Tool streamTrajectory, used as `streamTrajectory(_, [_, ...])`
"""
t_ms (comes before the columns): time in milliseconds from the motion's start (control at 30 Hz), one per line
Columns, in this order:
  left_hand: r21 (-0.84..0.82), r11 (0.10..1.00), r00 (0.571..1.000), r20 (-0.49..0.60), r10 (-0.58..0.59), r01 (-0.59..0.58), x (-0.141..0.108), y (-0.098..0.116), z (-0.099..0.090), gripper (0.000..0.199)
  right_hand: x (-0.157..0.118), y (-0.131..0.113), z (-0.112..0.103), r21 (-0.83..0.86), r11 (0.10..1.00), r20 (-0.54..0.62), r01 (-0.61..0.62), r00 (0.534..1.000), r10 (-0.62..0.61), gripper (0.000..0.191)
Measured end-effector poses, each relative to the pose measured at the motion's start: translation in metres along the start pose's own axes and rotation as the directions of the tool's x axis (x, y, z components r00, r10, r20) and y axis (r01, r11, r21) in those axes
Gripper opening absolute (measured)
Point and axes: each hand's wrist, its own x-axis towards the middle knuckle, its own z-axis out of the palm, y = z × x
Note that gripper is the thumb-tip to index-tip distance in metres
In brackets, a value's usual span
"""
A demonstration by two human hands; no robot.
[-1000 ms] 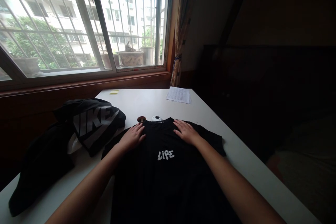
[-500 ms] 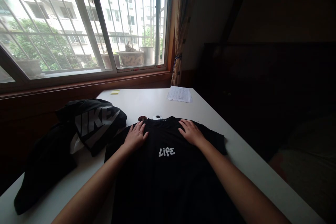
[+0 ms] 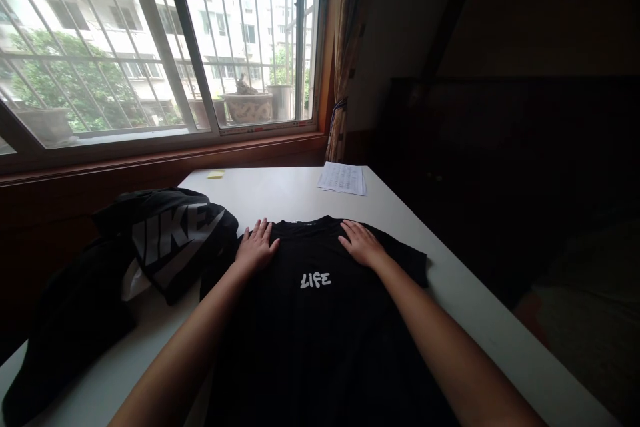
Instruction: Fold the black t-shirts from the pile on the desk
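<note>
Black short-sleeved fabric T-shirt (image 3: 310, 327): 1 white word, "Life". Black bundled fabric garment (image 3: 175, 233): grey "NIKE" lettering, grey swoosh. Flat white counter (image 3: 285, 190): unpatterned. Small paper note (image 3: 216, 174): yellow. White paper sheets (image 3: 342, 178): greyish markings. Long tan fabric curtain (image 3: 341, 67): dark squares.

Both hands (image 3: 306, 244) on black shirt (image 3: 320, 327)

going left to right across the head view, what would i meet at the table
Crumpled black garment with large grey NIKE lettering, left hand, small white lettering on the black short-sleeved T-shirt, right hand.
</note>
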Motion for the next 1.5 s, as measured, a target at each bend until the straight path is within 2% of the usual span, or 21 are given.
streamTrajectory(233, [0.007, 1.0, 1.0, 0.012, -0.014, 0.014, 0.014, -0.006, 0.003, 0.07, 0.01, 0.003, 0.0, -0.004, 1.0, 0.03, -0.008, 1.0, 0.008, 0.068])
streamTrajectory(433, [0.015, 1.0, 0.999, 0.035, -0.025, 0.025, 0.014, -0.007, 0.002, 0.074, 0.004, 0.009, 0.0, -0.004, 1.0, 0.022, 0.03, 0.999, -0.03, 0.067])
streamTrajectory(567, [0.014, 0.999, 0.998, 0.043, -0.036, 0.036, 0.012, -0.008, 0.0, 0.073, -0.013, 0.044, -0.004, -0.02, 1.0, -0.01, -0.004, 1.0, 0.004, 0.065])
streamTrajectory(667, [0.007, 0.999, 0.999, 0.037, -0.04, 0.04, 0.011, -0.008, 0.0, 0.072, -0.033, 0.089, -0.008, -0.031, 0.993, -0.025, -0.117, 0.993, 0.116, 0.065])
streamTrajectory(767, [-0.006, 0.999, 0.999, 0.019, -0.036, 0.036, 0.01, -0.008, 0.0, 0.07, -0.058, 0.135, -0.012, -0.033, 0.966, -0.082, -0.257, 0.964, 0.254, 0.062])
streamTrajectory(867, [-0.026, 0.999, 0.999, -0.018, -0.031, 0.03, 0.008, -0.008, 0.001, 0.068, -0.079, 0.168, -0.016, 0.064, 0.953, -0.174, -0.297, 0.937, 0.304, 0.059])
streamTrajectory(967, [-0.052, 0.998, 0.997, -0.08, -0.022, 0.018, 0.006, -0.007, -0.001, 0.063, -0.092, 0.177, -0.022, 0.218, 0.923, -0.225, -0.317, 0.904, 0.364, 0.053])
streamTrajectory(1067, [-0.083, 0.997, 0.986, -0.164, -0.004, -0.009, 0.0, -0.007, -0.008, 0.056, -0.1, 0.167, -0.031, 0.309, 0.882, -0.224, -0.356, 0.874, 0.432, 0.054])
streamTrajectory(1200, [-0.113, 0.988, 0.964, -0.257, 0.069, -0.101, -0.023, -0.003, -0.023, 0.045, -0.111, 0.141, -0.037, 0.266, 0.877, -0.163, -0.401, 0.878, 0.45, 0.06])
streamTrajectory(1300, [-0.14, 0.933, 0.918, -0.278, 0.285, -0.332, -0.059, 0.006, -0.03, 0.037, -0.114, 0.127, -0.035, 0.198, 0.882, -0.161, -0.427, 0.874, 0.459, 0.057])
streamTrajectory(1400, [-0.163, 0.863, 0.871, -0.212, 0.444, -0.479, -0.104, 0.017, -0.029, 0.038, -0.108, 0.125, -0.035, 0.255, 0.877, -0.159, -0.407, 0.877, 0.453, 0.054])
streamTrajectory(1500, [-0.152, 0.852, 0.865, -0.114, 0.488, -0.501, -0.141, 0.022, -0.024, 0.046, -0.093, 0.134, -0.04, 0.343, 0.857, -0.194, -0.384, 0.864, 0.465, 0.055])
